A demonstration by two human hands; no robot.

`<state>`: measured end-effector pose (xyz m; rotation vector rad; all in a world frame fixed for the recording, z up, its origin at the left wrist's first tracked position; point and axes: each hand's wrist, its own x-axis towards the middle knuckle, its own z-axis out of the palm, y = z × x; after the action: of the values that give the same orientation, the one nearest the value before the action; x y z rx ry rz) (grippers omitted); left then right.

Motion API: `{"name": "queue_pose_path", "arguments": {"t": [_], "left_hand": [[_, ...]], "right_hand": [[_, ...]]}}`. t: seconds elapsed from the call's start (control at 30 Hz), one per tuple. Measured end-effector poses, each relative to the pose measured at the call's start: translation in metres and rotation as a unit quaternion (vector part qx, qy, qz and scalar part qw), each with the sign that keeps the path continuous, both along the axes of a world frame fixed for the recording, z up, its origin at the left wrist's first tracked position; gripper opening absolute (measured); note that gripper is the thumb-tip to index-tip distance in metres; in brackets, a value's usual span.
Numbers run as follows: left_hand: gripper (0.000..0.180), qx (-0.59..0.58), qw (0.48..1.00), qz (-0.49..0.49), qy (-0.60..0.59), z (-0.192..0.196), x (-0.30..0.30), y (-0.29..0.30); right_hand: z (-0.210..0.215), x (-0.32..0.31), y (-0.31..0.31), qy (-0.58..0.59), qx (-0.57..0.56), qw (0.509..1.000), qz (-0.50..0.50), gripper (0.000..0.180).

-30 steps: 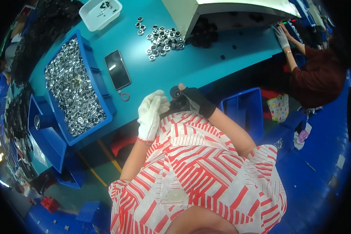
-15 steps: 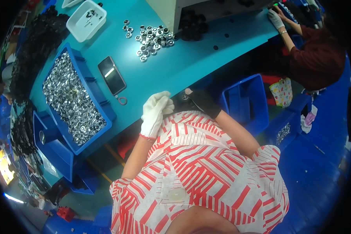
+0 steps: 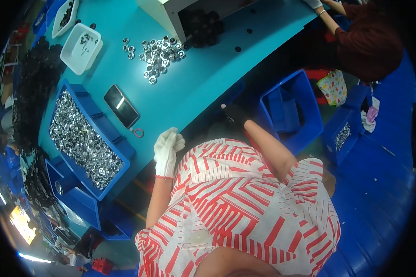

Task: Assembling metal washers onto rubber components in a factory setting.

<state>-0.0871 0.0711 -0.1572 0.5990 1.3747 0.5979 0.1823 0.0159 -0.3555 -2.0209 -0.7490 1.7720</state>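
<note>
My left hand (image 3: 168,150), in a white knit glove with a red cuff, is held over the table's near edge. Its fingers are curled together, and whatever they may hold is hidden. Lower than the tabletop, in shadow, is my right hand (image 3: 234,115) in a black glove with one bare fingertip showing. Its other fingers blend into the dark background. Nearest to the left hand on the table lies a phone (image 3: 121,106) with a pink ring strap. A loose group of shiny round metal parts (image 3: 164,54) lies farther away. A blue bin (image 3: 107,107) at the left is full of similar parts.
White trays (image 3: 82,67) with small dark pieces stand at the far left. A pale box-shaped machine (image 3: 164,14) has black round parts beside it. Blue bins (image 3: 312,131) stand to the right, near a co-worker in a dark red top (image 3: 370,41). A patterned bag (image 3: 333,88) hangs there.
My hands have moved apart; the left one has drawn back toward me. The whole view has turned slightly. A round metal part seen at my right hand earlier is no longer clear.
</note>
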Motion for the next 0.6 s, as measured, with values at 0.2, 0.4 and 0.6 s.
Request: {"name": "queue_pose_path", "arguments": {"t": [0.2,0.4,0.6], "left_hand": [[0.036,0.01,0.999,0.028,-0.027,-0.005,0.003,-0.007],[0.034,0.016,0.996,0.048,-0.067,-0.007,0.019,-0.014],[0.035,0.048,0.995,0.076,-0.035,0.005,0.034,-0.023]], "right_hand": [[0.099,0.038,0.038,-0.002,0.231,0.973,0.022,0.036],[0.11,0.065,0.157,-0.284,0.389,0.876,0.018,0.028],[0.096,0.072,0.203,-0.4,0.4,0.811,0.149,0.031]]}}
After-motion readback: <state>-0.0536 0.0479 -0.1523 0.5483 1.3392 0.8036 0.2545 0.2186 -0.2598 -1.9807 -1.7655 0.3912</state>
